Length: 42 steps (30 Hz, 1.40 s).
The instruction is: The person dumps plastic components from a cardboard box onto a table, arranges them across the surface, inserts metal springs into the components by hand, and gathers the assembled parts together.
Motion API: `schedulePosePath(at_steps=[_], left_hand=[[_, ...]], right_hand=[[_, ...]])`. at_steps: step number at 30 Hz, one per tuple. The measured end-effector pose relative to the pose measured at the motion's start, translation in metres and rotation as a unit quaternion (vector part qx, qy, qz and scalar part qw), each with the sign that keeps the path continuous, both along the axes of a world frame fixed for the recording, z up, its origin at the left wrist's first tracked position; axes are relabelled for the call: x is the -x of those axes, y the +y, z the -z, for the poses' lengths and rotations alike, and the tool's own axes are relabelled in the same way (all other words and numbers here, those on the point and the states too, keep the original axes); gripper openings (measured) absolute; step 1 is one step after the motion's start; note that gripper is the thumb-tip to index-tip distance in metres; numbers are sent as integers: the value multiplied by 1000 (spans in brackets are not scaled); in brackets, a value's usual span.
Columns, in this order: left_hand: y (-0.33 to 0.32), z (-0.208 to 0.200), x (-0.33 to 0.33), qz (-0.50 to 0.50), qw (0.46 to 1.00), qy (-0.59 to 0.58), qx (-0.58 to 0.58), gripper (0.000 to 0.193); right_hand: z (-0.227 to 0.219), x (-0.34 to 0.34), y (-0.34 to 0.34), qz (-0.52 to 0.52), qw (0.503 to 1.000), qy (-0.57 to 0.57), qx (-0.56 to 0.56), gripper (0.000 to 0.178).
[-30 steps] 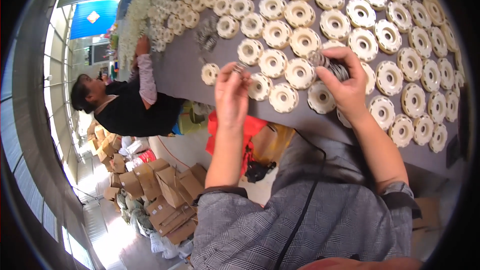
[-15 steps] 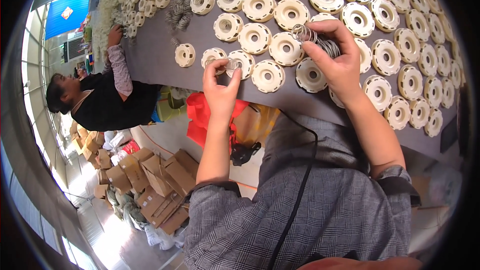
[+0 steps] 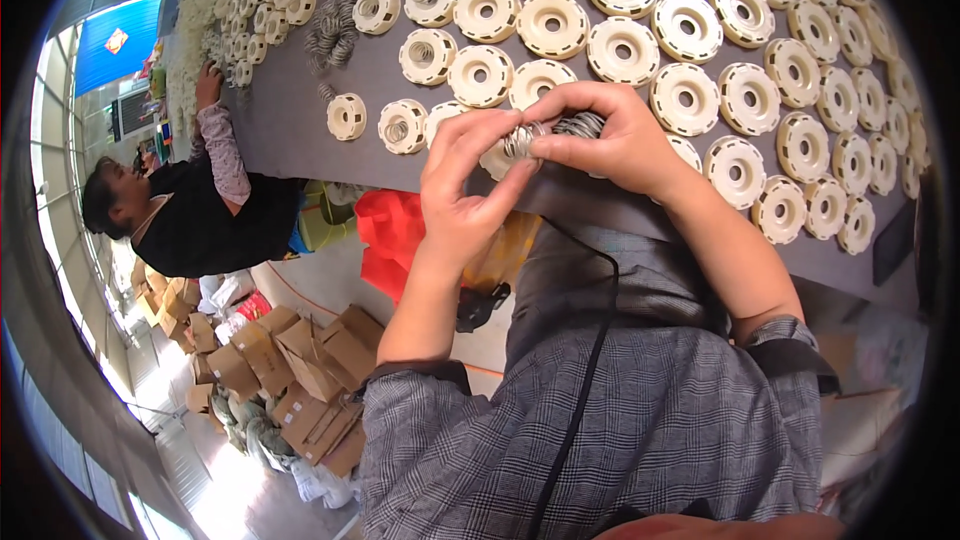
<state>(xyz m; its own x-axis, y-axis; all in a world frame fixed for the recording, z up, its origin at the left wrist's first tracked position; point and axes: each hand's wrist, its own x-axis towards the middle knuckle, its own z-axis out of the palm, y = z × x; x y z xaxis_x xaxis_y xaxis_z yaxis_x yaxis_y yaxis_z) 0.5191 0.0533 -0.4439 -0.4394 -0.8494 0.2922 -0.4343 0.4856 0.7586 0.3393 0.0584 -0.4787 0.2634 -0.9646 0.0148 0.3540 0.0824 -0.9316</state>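
Your left grip (image 3: 464, 180) pinched a coil spring (image 3: 519, 141)
Beside it, your right grip (image 3: 627, 147) held more springs (image 3: 580, 126); gentleness seemed best.

R hand (image 3: 622, 145) grips dark-grey coiled-wire spring stack (image 3: 580, 126); L hand (image 3: 465, 175) pinches silver wire coils (image 3: 520, 140) at stack's L end. Both above grey flat tabletop (image 3: 290, 110), nr front edge. Cream round notched-rim plastic discs (image 3: 668, 30) alongside, some w/ springs (image 3: 422, 52) seated.

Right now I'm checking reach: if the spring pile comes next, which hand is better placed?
Probably the left hand: it's nearer the spring pile, while the right hand holds a bunch of springs.
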Motion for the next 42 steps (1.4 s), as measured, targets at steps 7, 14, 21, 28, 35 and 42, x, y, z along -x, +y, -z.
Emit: schedulePosePath(at_steps=[7,14,21,28,35,42], left_hand=[[6,13,-10,-69,952,218,-205,42],[14,35,-27,-138,969,103,-177,31],[18,49,-27,-125,983,-135,-5,18],[21,40,-19,-121,988,-87,49,23],[6,11,35,-46,995,-55,71,38],[3,17,28,-56,995,-57,67,26]], right_hand=[[7,-1,-4,121,992,-32,-33,22],[8,-2,-3,124,992,-13,-9,21],[7,-1,-5,127,992,-14,-9,20],[15,-1,-4,96,992,-77,-29,29],[17,-11,-2,133,988,-72,-14,31],[9,-4,4,111,991,51,-44,20]])
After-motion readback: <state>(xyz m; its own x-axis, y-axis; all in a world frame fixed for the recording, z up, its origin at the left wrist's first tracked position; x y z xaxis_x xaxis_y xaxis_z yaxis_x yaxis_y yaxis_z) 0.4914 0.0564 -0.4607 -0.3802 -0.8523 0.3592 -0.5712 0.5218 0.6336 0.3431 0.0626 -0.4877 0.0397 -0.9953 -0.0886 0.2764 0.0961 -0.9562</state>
